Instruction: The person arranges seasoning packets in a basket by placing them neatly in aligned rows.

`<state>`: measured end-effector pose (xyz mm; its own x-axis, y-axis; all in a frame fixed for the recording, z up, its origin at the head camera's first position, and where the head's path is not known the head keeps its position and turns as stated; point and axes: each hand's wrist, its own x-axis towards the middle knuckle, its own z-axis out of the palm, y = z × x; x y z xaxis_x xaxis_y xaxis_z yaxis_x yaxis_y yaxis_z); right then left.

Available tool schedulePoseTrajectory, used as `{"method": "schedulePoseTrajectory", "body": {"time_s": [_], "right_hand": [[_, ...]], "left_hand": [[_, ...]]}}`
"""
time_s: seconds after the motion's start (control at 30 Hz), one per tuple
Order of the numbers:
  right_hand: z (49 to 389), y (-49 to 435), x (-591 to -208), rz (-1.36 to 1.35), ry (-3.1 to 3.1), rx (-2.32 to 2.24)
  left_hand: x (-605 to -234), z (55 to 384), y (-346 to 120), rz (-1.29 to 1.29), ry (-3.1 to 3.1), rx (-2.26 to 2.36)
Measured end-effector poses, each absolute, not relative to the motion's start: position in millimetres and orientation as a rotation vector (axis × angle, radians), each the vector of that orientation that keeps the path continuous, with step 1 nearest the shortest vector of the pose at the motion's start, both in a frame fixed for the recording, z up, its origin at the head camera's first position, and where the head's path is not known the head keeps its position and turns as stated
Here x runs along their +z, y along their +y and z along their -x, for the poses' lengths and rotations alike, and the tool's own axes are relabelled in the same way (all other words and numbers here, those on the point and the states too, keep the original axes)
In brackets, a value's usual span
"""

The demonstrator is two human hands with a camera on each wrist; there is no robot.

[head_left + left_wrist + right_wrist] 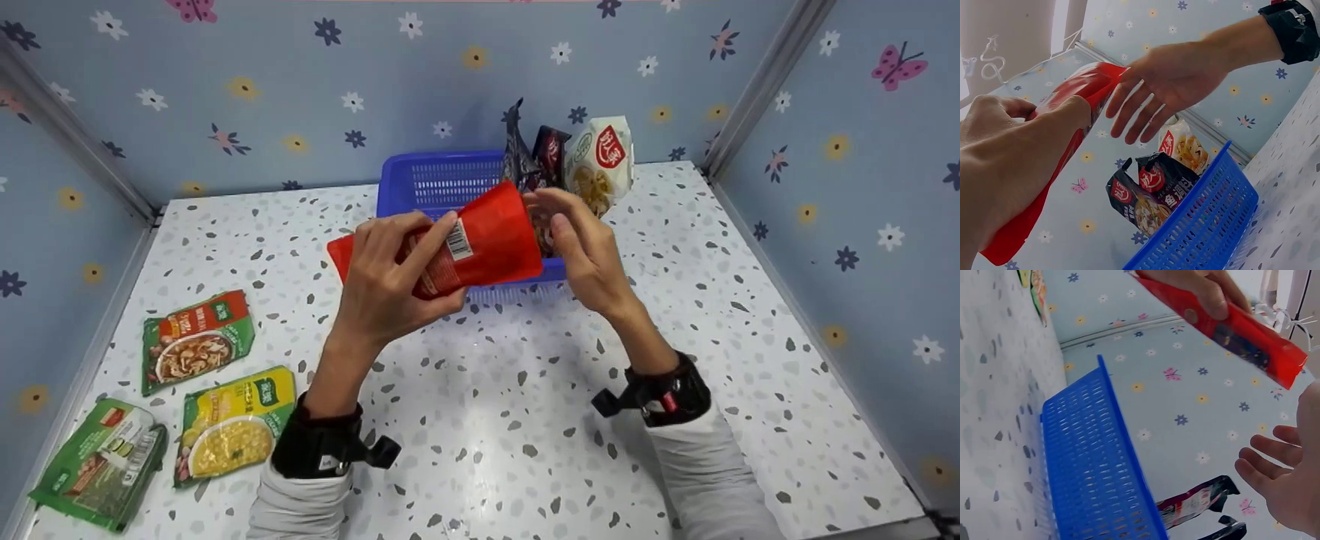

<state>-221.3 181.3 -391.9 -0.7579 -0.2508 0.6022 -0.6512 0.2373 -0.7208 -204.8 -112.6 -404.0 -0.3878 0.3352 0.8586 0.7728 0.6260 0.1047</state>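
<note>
A red pouch (495,232) with a white barcode label is gripped by my left hand (390,281), thumb on one side and fingers on the other. It is held tilted above the blue plastic basket (442,161). My right hand (589,251) is by the pouch's wide end, its fingers loosely extended and holding nothing; in the right wrist view a gap shows between that hand (1292,467) and the pouch (1230,332). Inside the basket's right side stand dark packets (1165,180) and a white packet (604,161) with a red logo.
On the table's left lie a green-and-red packet (199,341), a yellow packet (236,424) and a green packet (101,465). The speckled white table (510,420) is bounded by flowered panels (300,82) at the back and sides.
</note>
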Motion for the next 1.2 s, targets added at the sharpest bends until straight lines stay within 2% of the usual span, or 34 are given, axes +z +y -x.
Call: {"method": "schedulePoseTrajectory", "body": {"time_s": [0.2, 0.4, 0.77, 1.2], "right_hand": [[198, 183, -371, -0.804, -2.187, 1.795], [188, 178, -366, -0.906, -2.228, 1.896], [185, 177, -368, -0.782, -2.313, 1.764], [185, 176, -368, -0.781, -2.282, 1.746]], "left_hand": [[-402, 200, -106, 0.931, -1.941, -0.562], [-400, 196, -98, 0.98, -1.907, -0.491], [-401, 193, -93, 1.012, -1.878, -0.405], [-402, 194, -94, 1.02, -1.891, -0.394]]}}
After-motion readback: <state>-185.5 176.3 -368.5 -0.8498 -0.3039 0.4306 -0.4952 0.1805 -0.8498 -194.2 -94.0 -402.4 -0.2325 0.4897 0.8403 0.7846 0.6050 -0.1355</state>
